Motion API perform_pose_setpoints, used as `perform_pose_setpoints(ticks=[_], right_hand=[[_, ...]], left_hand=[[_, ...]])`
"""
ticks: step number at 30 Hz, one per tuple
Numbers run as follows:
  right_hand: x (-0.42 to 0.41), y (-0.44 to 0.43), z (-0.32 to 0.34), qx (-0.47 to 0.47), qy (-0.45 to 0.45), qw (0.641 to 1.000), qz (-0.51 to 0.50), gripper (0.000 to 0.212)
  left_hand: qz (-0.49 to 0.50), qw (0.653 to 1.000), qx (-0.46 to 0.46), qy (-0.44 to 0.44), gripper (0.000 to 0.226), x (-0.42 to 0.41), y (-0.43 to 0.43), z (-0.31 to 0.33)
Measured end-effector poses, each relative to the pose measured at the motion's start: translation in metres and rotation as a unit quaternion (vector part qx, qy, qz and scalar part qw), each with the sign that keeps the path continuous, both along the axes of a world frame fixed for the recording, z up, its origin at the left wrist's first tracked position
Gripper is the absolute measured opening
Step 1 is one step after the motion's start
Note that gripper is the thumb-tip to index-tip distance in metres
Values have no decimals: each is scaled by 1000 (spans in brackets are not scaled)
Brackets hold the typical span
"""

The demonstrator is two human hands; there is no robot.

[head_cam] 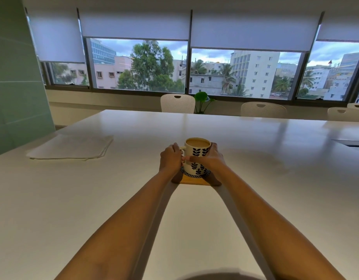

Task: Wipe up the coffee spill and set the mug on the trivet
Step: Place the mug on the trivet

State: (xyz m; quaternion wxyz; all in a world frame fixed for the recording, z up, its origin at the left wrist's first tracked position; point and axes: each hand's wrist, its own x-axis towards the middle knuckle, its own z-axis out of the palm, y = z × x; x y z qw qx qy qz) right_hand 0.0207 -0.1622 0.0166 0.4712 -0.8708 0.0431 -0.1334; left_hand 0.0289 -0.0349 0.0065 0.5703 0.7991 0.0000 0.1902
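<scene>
Mug (197, 156) upright at mid-surface, cream with dark leaf sprigs, filled nearly to the rim with milky coffee. Seated on a round, dark-patterned trivet (195, 174), itself lying on a small wooden board (194, 181). Handle turned to the left.

Left hand (171, 159) closed around the handle side, fingers curled over the handle loop. Right hand (210, 158) wrapped around the opposite wall, thumb laid across the front of the cup, fingertips reaching round the far side. Both grips clasped on the mug, forearms stretched straight out from the bottom edge of the view.

Folded white cloth (70, 147) flat on the white surface (194, 219), well apart to the left, near the far-left corner. Faint, dull smear (279, 168) on the gloss to the right of the cup; whether wet or dry cannot be told.

White perforated chairs (177, 103) along the far edge, small green plant (201, 98) between two of them, half-lowered blinds over a row of windows behind.
</scene>
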Motion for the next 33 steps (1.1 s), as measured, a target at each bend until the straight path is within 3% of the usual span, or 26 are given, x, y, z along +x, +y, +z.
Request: perform_pose_setpoints(ticks=[6,17,33], right_hand=[[-8,-2,3,-13,-16,1000,2,80],[-22,-9,5,-17,-32,999,23,63],[-47,-23,9,-12,-54,998,12,49]], left_hand=[[12,994,106,-20,42,-6,3,-3],[48,975,215,-16,39,-23,3,-5],[65,949,305,-39,43,-35,19,12]])
